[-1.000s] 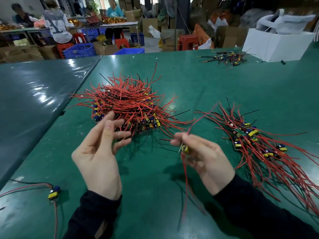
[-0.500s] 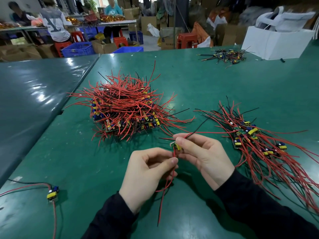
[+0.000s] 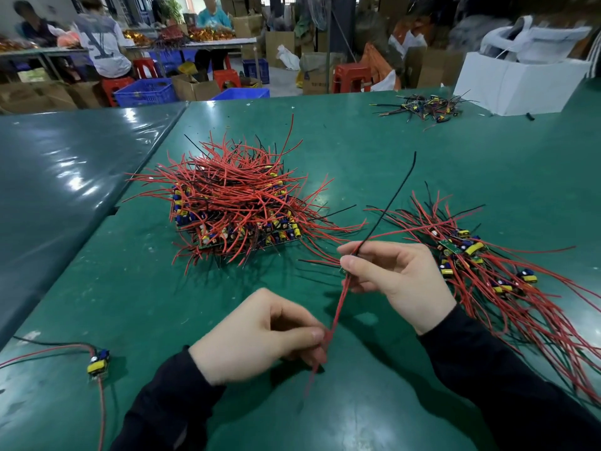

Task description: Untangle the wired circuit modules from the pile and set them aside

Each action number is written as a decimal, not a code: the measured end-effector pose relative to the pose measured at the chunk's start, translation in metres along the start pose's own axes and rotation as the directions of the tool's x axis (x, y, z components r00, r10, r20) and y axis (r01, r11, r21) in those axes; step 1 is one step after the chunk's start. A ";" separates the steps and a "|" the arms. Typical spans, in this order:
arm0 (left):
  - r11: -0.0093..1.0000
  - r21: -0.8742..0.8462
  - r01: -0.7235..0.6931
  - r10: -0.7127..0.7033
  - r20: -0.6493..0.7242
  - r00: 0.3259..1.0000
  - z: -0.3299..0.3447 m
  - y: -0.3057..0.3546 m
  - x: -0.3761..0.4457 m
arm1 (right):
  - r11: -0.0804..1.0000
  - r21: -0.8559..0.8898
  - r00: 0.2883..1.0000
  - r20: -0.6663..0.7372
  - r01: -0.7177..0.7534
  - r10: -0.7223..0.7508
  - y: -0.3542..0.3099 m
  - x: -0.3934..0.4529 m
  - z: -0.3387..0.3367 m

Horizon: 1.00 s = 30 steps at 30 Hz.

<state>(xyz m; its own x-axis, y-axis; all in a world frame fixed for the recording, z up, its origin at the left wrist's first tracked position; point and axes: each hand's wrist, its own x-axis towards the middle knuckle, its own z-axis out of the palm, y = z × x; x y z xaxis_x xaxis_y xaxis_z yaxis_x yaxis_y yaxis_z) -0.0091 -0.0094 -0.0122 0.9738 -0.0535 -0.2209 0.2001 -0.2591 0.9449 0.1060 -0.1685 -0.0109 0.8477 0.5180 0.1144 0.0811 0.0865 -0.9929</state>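
Thumb and fingers of the right hand (image 3: 395,276) pinch a circuit module (image 3: 343,271), mostly hidden in the grip, above the green table (image 3: 422,177). Its black wire (image 3: 392,203) rises away from the hand; its red wires (image 3: 335,315) hang down to the left hand (image 3: 260,336), whose curled fingertips pinch them. The tangled pile (image 3: 234,203) lies beyond the hands. The set-aside modules (image 3: 481,268) lie fanned out just right of the right hand.
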 end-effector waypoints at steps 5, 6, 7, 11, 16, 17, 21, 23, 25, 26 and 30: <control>1.000 0.026 0.008 -0.004 -0.155 0.988 -0.001 0.000 0.001 | 0.990 -0.133 0.998 0.041 0.049 -0.044 0.005 -0.002 0.001; 0.998 0.052 -0.032 0.044 -0.246 0.968 0.001 -0.001 0.004 | 0.990 -0.130 0.996 0.075 0.050 -0.041 0.006 -0.004 0.002; 0.996 0.070 -0.062 0.080 -0.291 0.954 0.004 -0.001 0.006 | 0.990 -0.128 0.993 0.110 0.058 -0.044 0.006 -0.005 0.003; 0.994 0.010 -0.105 0.103 -0.312 0.945 0.022 -0.003 0.010 | 0.996 -0.077 0.985 0.166 0.048 -0.035 0.005 -0.009 0.007; 0.962 -0.251 -0.110 0.041 -0.264 0.964 0.024 -0.002 0.012 | 0.995 0.008 0.978 0.187 -0.098 0.095 -0.001 -0.006 0.006; 0.951 -0.286 -0.118 0.052 -0.229 0.972 0.022 0.000 0.011 | 0.987 0.051 0.967 0.214 -0.154 0.140 -0.002 -0.005 0.004; 0.921 -0.379 -0.087 0.020 -0.178 0.984 0.023 0.005 0.008 | 0.969 0.087 0.943 0.267 -0.229 0.199 -0.003 -0.005 0.003; 0.932 -0.356 -0.067 -0.010 -0.211 0.977 0.025 0.003 0.010 | 0.976 0.065 0.954 0.233 -0.209 0.189 -0.002 -0.005 0.003; 0.949 -0.298 -0.104 0.019 -0.273 0.962 0.026 0.001 0.012 | 0.969 0.093 0.955 0.216 -0.228 0.204 -0.001 -0.004 0.002; 0.957 -0.259 -0.134 0.051 -0.306 0.951 0.026 0.001 0.012 | 0.960 0.123 0.950 0.221 -0.253 0.222 -0.001 -0.003 0.002; 0.955 -0.199 -0.220 0.135 -0.369 0.920 0.025 0.000 0.013 | 0.919 0.231 0.930 0.259 -0.321 0.259 0.001 -0.002 0.002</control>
<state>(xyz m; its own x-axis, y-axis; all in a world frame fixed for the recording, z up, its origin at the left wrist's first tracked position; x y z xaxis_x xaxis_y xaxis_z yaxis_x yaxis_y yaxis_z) 0.0008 -0.0344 -0.0209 0.9624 0.2715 0.0131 -0.0013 -0.0437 0.9990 0.1036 -0.1678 -0.0117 0.6735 0.7252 -0.1430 -0.3182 0.1098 -0.9416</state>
